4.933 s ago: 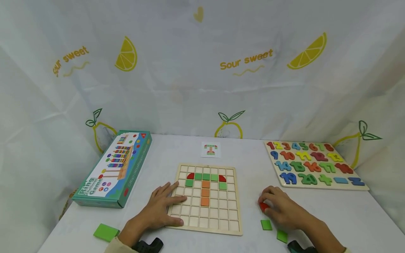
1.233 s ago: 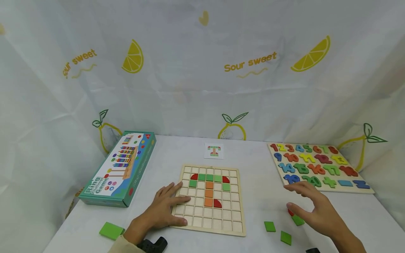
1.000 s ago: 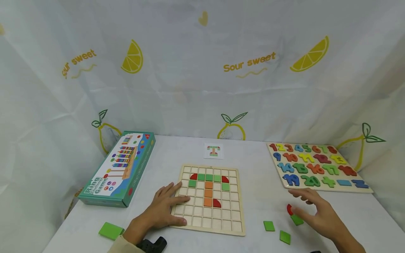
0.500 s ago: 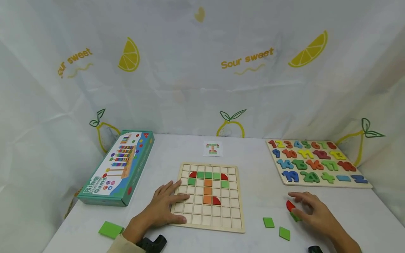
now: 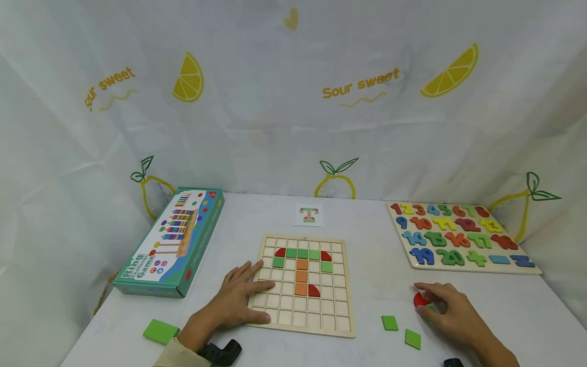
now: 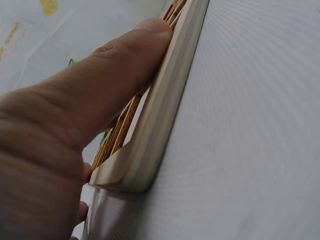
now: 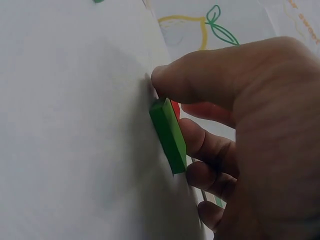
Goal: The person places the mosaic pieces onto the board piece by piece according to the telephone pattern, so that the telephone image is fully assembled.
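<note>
My left hand (image 5: 236, 300) lies spread on the left edge of the wooden grid board (image 5: 330, 326), its thumb (image 6: 115, 65) resting across the rim in the left wrist view. On the board, red quarter-circle pieces and green square tiles form a bar over a column of orange tiles (image 5: 301, 276). One red quarter-circle (image 5: 314, 291) sits right of the lowest orange tile. To the right on the table, my right hand (image 5: 451, 311) pinches another red quarter-circle piece (image 5: 419, 299) between thumb and fingers. A green tile (image 7: 169, 135) is right beside it, partly hidden by the hand.
Two green tiles (image 5: 390, 322) lie between board and right hand. More green tiles (image 5: 161, 332) are at the left front. A pattern card (image 5: 309, 215) is behind the board, a game box (image 5: 169, 244) at left, a number puzzle (image 5: 463, 237) at back right.
A red quarter-circle gripped earlier by my right hand now sits on the board beside the lowest orange tile. That hand has moved right and closed on another red piece. My left hand stays.
</note>
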`<state>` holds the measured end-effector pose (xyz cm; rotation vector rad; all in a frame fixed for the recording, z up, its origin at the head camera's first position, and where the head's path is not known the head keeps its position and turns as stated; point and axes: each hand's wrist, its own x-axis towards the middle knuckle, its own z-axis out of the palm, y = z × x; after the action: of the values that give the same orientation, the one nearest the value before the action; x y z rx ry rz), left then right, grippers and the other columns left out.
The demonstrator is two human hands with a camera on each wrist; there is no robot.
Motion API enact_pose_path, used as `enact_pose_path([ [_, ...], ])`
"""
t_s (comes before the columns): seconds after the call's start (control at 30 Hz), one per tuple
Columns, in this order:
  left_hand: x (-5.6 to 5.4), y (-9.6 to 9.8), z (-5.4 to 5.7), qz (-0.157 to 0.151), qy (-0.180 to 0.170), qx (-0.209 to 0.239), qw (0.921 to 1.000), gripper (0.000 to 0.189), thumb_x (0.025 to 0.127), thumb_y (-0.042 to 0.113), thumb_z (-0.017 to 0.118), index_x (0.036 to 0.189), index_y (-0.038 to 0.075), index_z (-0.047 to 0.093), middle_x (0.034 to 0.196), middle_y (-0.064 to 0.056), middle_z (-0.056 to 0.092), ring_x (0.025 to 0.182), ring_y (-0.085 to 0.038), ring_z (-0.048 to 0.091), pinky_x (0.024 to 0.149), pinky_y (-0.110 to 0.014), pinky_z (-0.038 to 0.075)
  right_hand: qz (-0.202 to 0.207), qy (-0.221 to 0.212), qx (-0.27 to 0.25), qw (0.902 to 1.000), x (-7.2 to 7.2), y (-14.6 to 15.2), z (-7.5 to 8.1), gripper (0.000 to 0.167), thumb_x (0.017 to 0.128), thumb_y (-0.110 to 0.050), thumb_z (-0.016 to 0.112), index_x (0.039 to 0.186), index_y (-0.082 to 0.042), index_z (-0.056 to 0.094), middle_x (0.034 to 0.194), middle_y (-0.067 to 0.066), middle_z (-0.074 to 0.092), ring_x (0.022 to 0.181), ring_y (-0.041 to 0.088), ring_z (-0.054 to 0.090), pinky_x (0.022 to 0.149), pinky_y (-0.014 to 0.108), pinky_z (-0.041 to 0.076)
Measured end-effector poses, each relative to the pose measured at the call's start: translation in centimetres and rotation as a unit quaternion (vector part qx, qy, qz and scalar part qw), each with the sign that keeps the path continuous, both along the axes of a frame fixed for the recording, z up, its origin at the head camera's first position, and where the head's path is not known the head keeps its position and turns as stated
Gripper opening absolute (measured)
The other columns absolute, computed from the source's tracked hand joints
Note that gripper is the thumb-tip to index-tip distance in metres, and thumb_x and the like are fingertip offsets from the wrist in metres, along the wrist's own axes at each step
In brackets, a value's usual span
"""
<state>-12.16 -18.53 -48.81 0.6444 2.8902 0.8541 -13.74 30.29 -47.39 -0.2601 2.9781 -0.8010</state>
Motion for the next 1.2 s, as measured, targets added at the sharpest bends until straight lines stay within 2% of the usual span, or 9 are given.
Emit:
enact_pose_path([
  [0.13, 0.0, 0.0, 0.1, 0.001, 0.001, -0.002, 1.0000, 0.077, 0.067, 0.070, 0.071, 0.133, 0.031, 0.061, 0.158, -0.004, 0.022, 0.143, -0.034, 0.011, 0.108, -0.055, 0.007, 0.013, 0.006, 0.012, 0.9998, -0.1, 0.0, -0.1, 0.045, 0.078, -0.017, 0.079, 0.118, -0.003, 0.067, 0.093, -0.001, 0.061, 0.087, 0.022, 0.051, 0.071, 0.041, 0.049],
  [0.3, 0.0, -0.1, 0.2, 0.001, -0.001, -0.005, 1.0000, 0.077, 0.067, 0.071, 0.071, 0.133, 0.031, 0.061, 0.158, -0.004, 0.022, 0.143, -0.033, 0.011, 0.108, -0.056, 0.007, 0.032, 0.035, 0.037, 0.9982, -0.2, -0.3, -0.2, 0.031, 0.082, -0.014, 0.076, 0.110, -0.004, 0.071, 0.084, -0.006, 0.058, 0.081, 0.018, 0.048, 0.065, 0.035, 0.045],
  [0.4, -0.1, 0.0, 0.4, -0.001, -0.004, -0.006, 1.0000, 0.077, 0.068, 0.071, 0.071, 0.133, 0.031, 0.061, 0.158, -0.004, 0.022, 0.143, -0.034, 0.011, 0.108, -0.056, 0.006, 0.039, 0.056, 0.039, 0.9969, -0.2, -0.4, -0.2, 0.025, 0.082, -0.013, 0.077, 0.106, -0.005, 0.071, 0.082, -0.007, 0.057, 0.080, 0.016, 0.048, 0.065, 0.032, 0.046],
  [0.53, -0.2, -0.1, 0.5, -0.003, -0.003, -0.005, 1.0000, 0.077, 0.068, 0.070, 0.071, 0.133, 0.030, 0.061, 0.158, -0.004, 0.022, 0.143, -0.034, 0.010, 0.108, -0.055, 0.005, 0.039, 0.088, 0.040, 0.9946, 0.0, -0.5, 0.0, 0.024, 0.082, -0.010, 0.077, 0.103, -0.002, 0.070, 0.085, -0.005, 0.060, 0.081, 0.017, 0.052, 0.067, 0.036, 0.050],
  [0.63, -0.2, -0.1, 0.4, -0.005, -0.002, -0.002, 1.0000, 0.077, 0.068, 0.069, 0.072, 0.133, 0.029, 0.062, 0.157, -0.005, 0.022, 0.143, -0.035, 0.011, 0.108, -0.056, 0.006, 0.027, 0.119, 0.029, 0.9921, 0.2, -0.7, 0.2, 0.028, 0.080, -0.008, 0.078, 0.105, 0.001, 0.070, 0.087, -0.003, 0.064, 0.080, 0.019, 0.057, 0.068, 0.039, 0.053],
  [0.73, -0.2, 0.0, 0.4, -0.007, -0.002, -0.002, 1.0000, 0.077, 0.068, 0.069, 0.073, 0.132, 0.029, 0.062, 0.157, -0.006, 0.023, 0.143, -0.035, 0.012, 0.108, -0.057, 0.007, 0.016, 0.163, -0.004, 0.9865, 0.6, -1.1, 0.5, 0.032, 0.076, -0.003, 0.081, 0.106, 0.002, 0.071, 0.087, 0.000, 0.068, 0.076, 0.017, 0.061, 0.065, 0.032, 0.055],
  [0.8, -0.2, 0.0, 0.3, -0.008, -0.001, -0.002, 1.0000, 0.077, 0.068, 0.069, 0.072, 0.133, 0.030, 0.061, 0.157, -0.006, 0.023, 0.143, -0.035, 0.012, 0.108, -0.057, 0.007, 0.010, 0.194, -0.021, 0.9808, 0.8, -1.4, 0.9, 0.035, 0.073, 0.000, 0.082, 0.107, 0.002, 0.071, 0.087, 0.001, 0.070, 0.072, 0.011, 0.060, 0.060, 0.025, 0.053],
  [0.87, -0.1, 0.1, 0.3, -0.008, -0.004, -0.003, 1.0000, 0.077, 0.068, 0.070, 0.072, 0.133, 0.031, 0.061, 0.158, -0.005, 0.022, 0.143, -0.035, 0.011, 0.108, -0.057, 0.006, 0.008, 0.212, -0.037, 0.9765, 1.0, -1.7, 1.4, 0.036, 0.072, 0.001, 0.082, 0.107, 0.002, 0.071, 0.086, 0.002, 0.070, 0.070, 0.008, 0.059, 0.058, 0.023, 0.052],
  [1.2, 0.0, 0.0, 0.2, -0.009, -0.003, 0.003, 1.0000, 0.077, 0.068, 0.069, 0.072, 0.133, 0.030, 0.061, 0.157, -0.006, 0.023, 0.142, -0.036, 0.012, 0.108, -0.057, 0.006, -0.003, 0.247, -0.090, 0.9650, 1.6, -5.2, 4.6, 0.032, 0.075, -0.005, 0.082, 0.106, -0.001, 0.073, 0.082, -0.004, 0.069, 0.073, 0.010, 0.057, 0.056, 0.023, 0.045],
])
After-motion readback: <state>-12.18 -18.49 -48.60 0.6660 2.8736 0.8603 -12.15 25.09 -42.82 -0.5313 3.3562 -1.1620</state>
